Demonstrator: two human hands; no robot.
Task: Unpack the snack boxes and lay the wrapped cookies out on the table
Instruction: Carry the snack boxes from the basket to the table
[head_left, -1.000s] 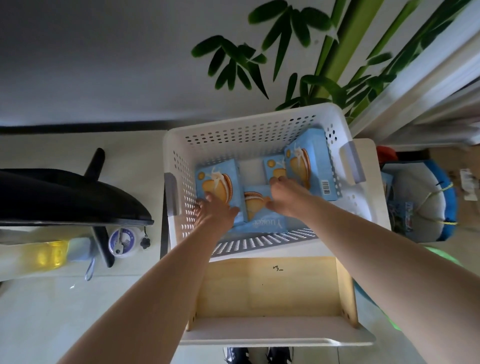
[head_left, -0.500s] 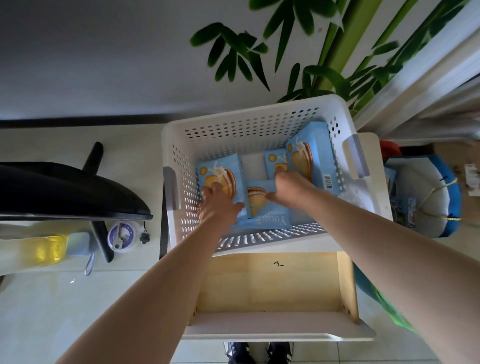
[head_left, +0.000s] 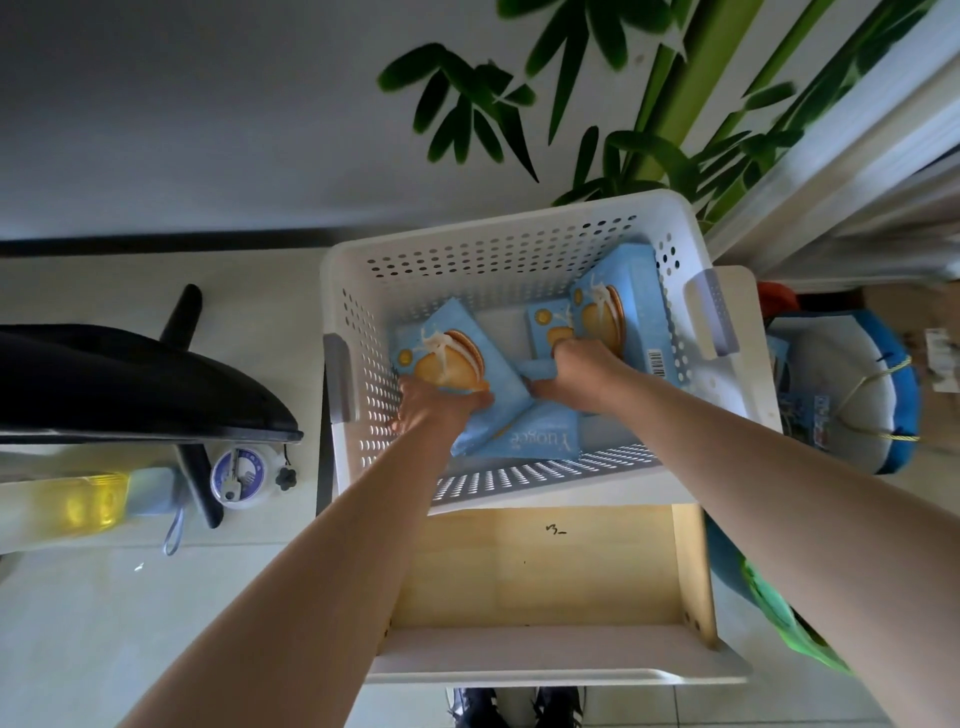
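L hand (head_left: 441, 410) gripping tilted blue snack box (head_left: 457, 364) by near edge, R hand (head_left: 582, 374) gripping a 2nd box (head_left: 540, 371), both inside white basket (head_left: 488, 249), prob. for lifting out to table

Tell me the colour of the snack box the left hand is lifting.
Light blue, with a golden sandwich cookie pictured on the snack box; head view.
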